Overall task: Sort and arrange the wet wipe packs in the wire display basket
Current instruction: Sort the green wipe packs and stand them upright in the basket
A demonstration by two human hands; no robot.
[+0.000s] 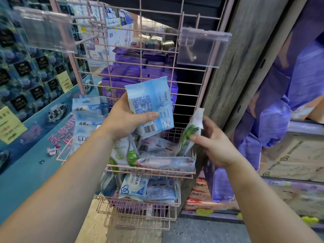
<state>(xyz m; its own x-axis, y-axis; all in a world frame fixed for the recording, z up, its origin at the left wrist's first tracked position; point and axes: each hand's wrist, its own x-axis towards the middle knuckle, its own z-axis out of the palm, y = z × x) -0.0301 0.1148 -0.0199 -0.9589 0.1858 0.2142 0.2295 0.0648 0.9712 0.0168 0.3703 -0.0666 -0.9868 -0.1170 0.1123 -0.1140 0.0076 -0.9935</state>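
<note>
My left hand (126, 118) grips a stack of light blue wet wipe packs (150, 104), held upright above the pink wire basket (150, 171), barcode side facing me. My right hand (212, 142) pinches a white pack with green leaves (188, 135) on edge at the basket's right side. Inside the basket lie several packs: a green aloe pack (122, 153), a pale pack with a barcode (154, 148) and a blue pack (166, 163) lying along the front rim.
A lower wire basket (140, 207) holds more blue packs (134, 187). Blue packs hang at the left (87, 120). Clear price-tag holders (199, 48) stick out from the pink grid panel. A wooden post (236, 67) and purple bagged goods (273, 120) stand at the right.
</note>
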